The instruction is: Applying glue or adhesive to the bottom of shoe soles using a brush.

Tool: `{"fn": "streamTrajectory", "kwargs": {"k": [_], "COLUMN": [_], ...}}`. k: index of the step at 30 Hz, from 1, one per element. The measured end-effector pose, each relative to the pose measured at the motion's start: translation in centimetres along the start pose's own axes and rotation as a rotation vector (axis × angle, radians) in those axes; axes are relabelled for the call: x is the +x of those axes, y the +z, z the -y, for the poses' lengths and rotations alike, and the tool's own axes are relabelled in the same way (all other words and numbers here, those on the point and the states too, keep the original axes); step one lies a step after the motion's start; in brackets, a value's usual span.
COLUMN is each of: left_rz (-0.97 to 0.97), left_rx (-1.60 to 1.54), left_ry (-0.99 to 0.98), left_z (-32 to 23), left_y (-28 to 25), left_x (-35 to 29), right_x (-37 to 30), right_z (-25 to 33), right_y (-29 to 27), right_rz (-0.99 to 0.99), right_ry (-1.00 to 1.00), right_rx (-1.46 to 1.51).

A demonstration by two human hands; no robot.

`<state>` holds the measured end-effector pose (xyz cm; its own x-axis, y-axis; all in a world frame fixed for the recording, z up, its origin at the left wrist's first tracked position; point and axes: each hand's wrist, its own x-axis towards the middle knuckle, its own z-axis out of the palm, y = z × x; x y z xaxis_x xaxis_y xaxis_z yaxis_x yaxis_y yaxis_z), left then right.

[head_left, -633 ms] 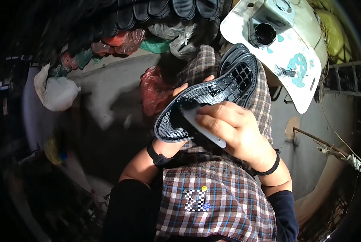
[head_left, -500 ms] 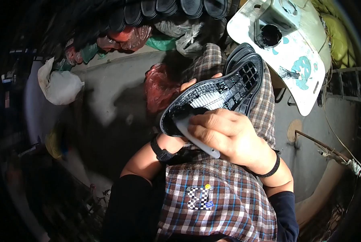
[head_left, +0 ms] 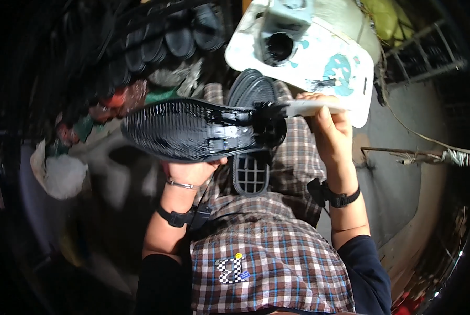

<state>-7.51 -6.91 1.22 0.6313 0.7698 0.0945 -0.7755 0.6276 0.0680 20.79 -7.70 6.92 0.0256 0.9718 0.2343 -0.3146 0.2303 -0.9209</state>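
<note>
My left hand [head_left: 195,172] supports a black shoe sole [head_left: 182,128] from below, its fingers mostly hidden under it. The sole lies crosswise over my lap, its wide end to the left, and its inner face shines wet. In my right hand [head_left: 335,131] is a brush [head_left: 308,108] with a pale grey handle, pinched between thumb and fingers. Its dark bristles touch the heel end of the sole. Under the sole, more black soles [head_left: 251,176] rest on my checked apron [head_left: 266,252], partly covered.
Beyond my lap stands a white tabletop [head_left: 345,52] with green patches and black smears. On it is a grey container [head_left: 287,23] with a dark round opening. Several black soles [head_left: 180,39] line the back left, above plastic bags [head_left: 67,176]. A thin rod [head_left: 387,150] juts in from the right.
The sole has swung round to lie crosswise, heel to the right. My right hand and the brush have moved from its wide end to its heel. The whole view has shifted.
</note>
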Motion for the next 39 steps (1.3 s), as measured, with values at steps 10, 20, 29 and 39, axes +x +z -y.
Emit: {"fn": "streamTrajectory", "kwargs": {"k": [10,20,29,39], "left_rz": [-0.398,-0.434,-0.387,-0.677], "left_rx": [0.113,0.287,1.352,1.616], "left_ry": [-0.159,-0.475,-0.26,-0.114], "left_z": [4.5,11.3,8.0,-1.4], "left_y": [3.3,-4.1,0.0,2.0], "left_x": [15.0,31.1,30.5,1.2], "right_x": [-4.4,-12.0,-9.1,3.2], "right_z": [1.1,1.6,0.7,-4.9], "right_y": [-5.5,-12.4,-11.2,-7.2], "right_rz": [-0.607,-0.889,-0.947,-0.476], "right_ry": [-0.021,-0.052,0.116,-0.034], "right_rx": [0.39,0.316,0.144,-0.374]}}
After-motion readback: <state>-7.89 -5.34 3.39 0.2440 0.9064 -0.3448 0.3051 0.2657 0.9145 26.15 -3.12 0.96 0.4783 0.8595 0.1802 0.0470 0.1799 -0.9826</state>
